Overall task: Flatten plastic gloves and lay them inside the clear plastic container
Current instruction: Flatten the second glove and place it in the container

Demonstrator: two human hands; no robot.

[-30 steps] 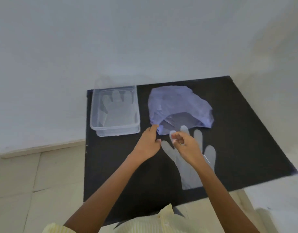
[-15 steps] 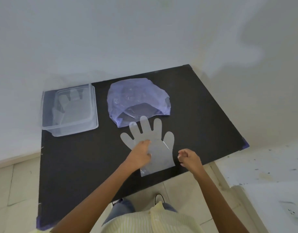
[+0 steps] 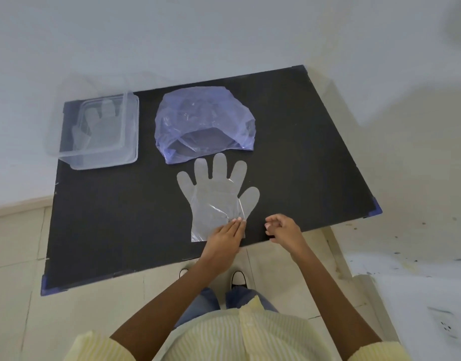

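Observation:
A clear plastic glove [image 3: 215, 193] lies spread flat on the black table [image 3: 120, 217], fingers pointing away from me. My left hand [image 3: 224, 237] rests palm down on its cuff, fingers together and pressing the plastic. My right hand [image 3: 282, 227] hovers just right of the glove near the table's front edge, fingers loosely curled and holding nothing. The clear plastic container [image 3: 130, 131] sits at the table's back left with a flat glove [image 3: 99, 126] lying inside it.
A crumpled blue-violet plastic bag [image 3: 203, 118] lies open behind the glove, its mouth toward me. The white wall runs along the table's far side. My shoes [image 3: 237, 277] and the tiled floor show below the front edge.
My right hand let go of the glove and drew off to its right. My left hand slid from the glove's fingers down to its cuff. The glove now lies flat in full view.

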